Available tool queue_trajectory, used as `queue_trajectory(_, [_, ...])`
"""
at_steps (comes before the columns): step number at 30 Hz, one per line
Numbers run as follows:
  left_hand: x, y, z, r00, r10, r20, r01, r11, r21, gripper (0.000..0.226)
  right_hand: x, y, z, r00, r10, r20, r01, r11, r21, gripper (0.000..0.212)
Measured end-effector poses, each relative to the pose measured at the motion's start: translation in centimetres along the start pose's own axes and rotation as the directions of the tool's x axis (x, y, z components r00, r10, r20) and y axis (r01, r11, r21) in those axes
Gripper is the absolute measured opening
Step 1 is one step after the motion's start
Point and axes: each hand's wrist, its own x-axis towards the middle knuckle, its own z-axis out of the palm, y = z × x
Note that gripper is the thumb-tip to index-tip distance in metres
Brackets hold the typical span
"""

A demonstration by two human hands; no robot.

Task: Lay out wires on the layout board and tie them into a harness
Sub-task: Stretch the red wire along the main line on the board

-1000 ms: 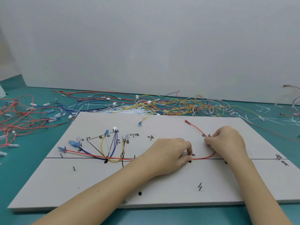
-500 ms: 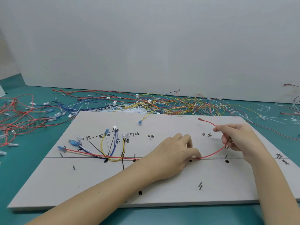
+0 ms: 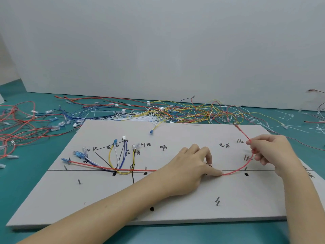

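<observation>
Red wire (image 3: 234,171) partly hidden under left hand (image 3: 186,171).

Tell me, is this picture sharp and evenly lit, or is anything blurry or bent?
Head view: soft, even light, faint shadows, no glare; the layout board edges flare outward from wide-angle distortion; the right hand is slightly soft, and the red wire it pinches stays readable.

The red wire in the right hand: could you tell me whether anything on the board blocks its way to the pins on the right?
Nothing visible does. The right hand pinches the red wire beside the pins, and the board around them is bare. The left hand presses the wire down further left, clear of that stretch.
</observation>
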Motion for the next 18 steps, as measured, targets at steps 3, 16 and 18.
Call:
queue_trajectory(3, [-0.1, 0.0, 0.1, 1.000, -0.009, 0.009, 0.009, 1.000, -0.012, 0.052, 0.3, 0.4, -0.4, 0.998, 0.040, -0.053, -0.046, 0.993, -0.111, 0.011])
queue_trajectory(16, [0.1, 0.5, 0.3, 0.996, -0.040, 0.075, 0.041, 0.999, -0.010, 0.057, -0.5, -0.4, -0.1, 0.994, 0.063, 0.089, -0.071, 0.994, 0.088, 0.010])
queue_trajectory(18, [0.2, 0.7, 0.2, 0.996, -0.028, 0.088, 0.028, 1.000, 0.010, 0.061, -0.8, -0.8, -0.4, 0.986, 0.072, 0.148, -0.089, 0.990, 0.109, 0.010])
